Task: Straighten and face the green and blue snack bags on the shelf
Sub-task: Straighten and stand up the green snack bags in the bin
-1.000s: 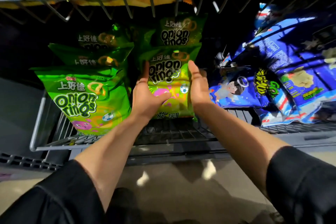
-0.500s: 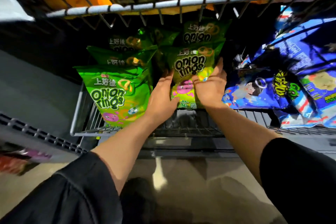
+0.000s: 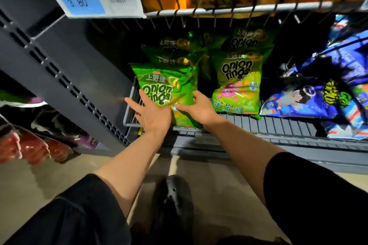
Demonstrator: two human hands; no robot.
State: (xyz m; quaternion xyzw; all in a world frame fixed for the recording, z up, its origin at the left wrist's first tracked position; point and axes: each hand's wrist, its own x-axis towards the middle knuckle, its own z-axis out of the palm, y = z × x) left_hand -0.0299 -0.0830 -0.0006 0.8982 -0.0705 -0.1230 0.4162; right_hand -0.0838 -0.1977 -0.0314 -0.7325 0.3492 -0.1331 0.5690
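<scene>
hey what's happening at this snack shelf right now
A person is tidying bags on a low wire shelf. Both hands are on the front-left green bag: the left hand lies flat against its lower left with fingers spread, and the right hand holds its lower right edge. The next green bag to the right stands upright, facing out, untouched. The blue bags farther right lie slumped and jumbled.

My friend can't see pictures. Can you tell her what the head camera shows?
Two bare hands reach into a store shelf: the left hand and right hand touch the front left green onion rings bag. Another green bag stands to its right, with blue snack bags beyond it.
</scene>
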